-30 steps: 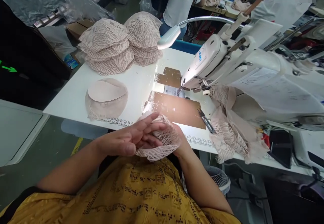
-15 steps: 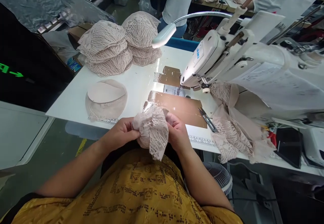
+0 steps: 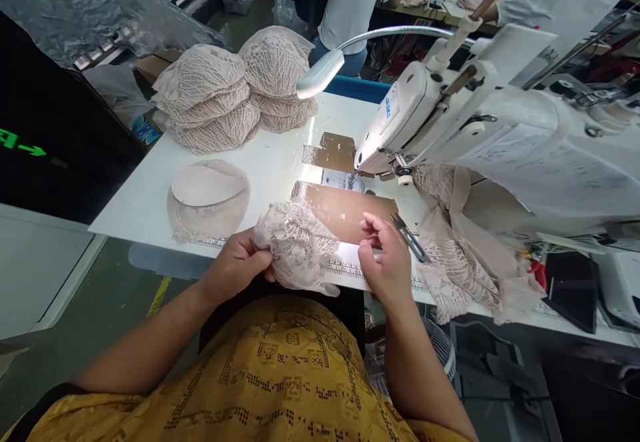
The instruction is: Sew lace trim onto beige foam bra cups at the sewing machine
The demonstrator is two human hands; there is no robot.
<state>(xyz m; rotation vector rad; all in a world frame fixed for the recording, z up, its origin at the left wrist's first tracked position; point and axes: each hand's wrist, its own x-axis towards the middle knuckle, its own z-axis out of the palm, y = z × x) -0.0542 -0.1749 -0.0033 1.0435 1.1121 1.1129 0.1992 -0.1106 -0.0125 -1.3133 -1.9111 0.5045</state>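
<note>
L hand (image 3: 239, 265) pinches the lace pc (image 3: 297, 249) by its left side; I see it bunched at the table's (image 3: 125, 192) front edge, nr the ruler strip (image 3: 347, 270). R hand (image 3: 387, 262) is free, apart from it, fingers loosely curled, just beside the snips (image 3: 411, 239).

Grey-green floor (image 3: 117, 279), yellow marking (image 3: 159, 297) (black-striped), white table (image 3: 133, 195), crinkled silvery sheeting (image 3: 75, 5), possibly foil, glowing green arrow (image 3: 33, 149).

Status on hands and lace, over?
Left hand gripping lace piece. Right hand apart from it, no grip visible. Possible obstacle: snips beside right hand.
</note>
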